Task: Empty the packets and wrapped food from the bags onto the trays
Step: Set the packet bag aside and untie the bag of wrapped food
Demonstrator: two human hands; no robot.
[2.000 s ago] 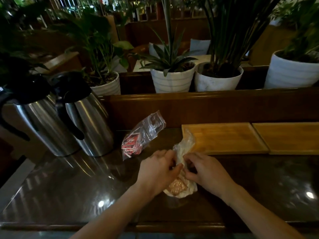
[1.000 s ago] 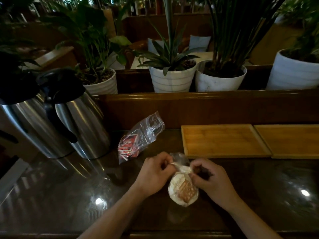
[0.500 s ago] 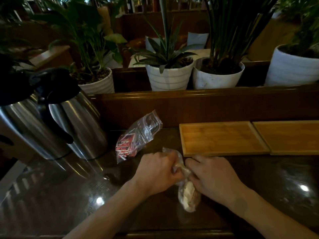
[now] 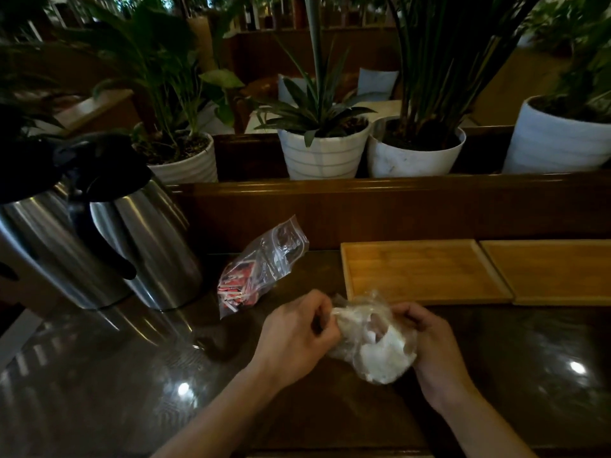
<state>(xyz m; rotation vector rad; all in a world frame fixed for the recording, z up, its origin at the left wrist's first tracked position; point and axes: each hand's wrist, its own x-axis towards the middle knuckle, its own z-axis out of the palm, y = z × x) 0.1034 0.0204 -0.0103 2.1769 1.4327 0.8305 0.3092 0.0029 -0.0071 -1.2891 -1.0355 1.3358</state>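
Note:
A clear plastic bag of wrapped food [image 4: 375, 342] is held between both hands just above the dark table. My left hand [image 4: 294, 338] pinches the bag's left edge near its mouth. My right hand [image 4: 429, 338] grips its right side. White and pale wrapped pieces show through the plastic. A second clear zip bag with red packets [image 4: 254, 276] lies on the table to the left, leaning toward the wooden back rail. Two bamboo trays sit side by side beyond the hands, the left tray [image 4: 420, 272] and the right tray [image 4: 555, 269], both bare.
Two steel thermos jugs [image 4: 142, 239] with black lids stand at the left. A raised wooden rail [image 4: 396, 206] runs behind the trays, with several white plant pots [image 4: 324, 153] beyond it. The glossy dark tabletop [image 4: 132, 375] reflects ceiling lights.
The hands have pulled the bag's mouth wider apart and the bag has turned, so its white contents now face up. The head view has shifted slightly.

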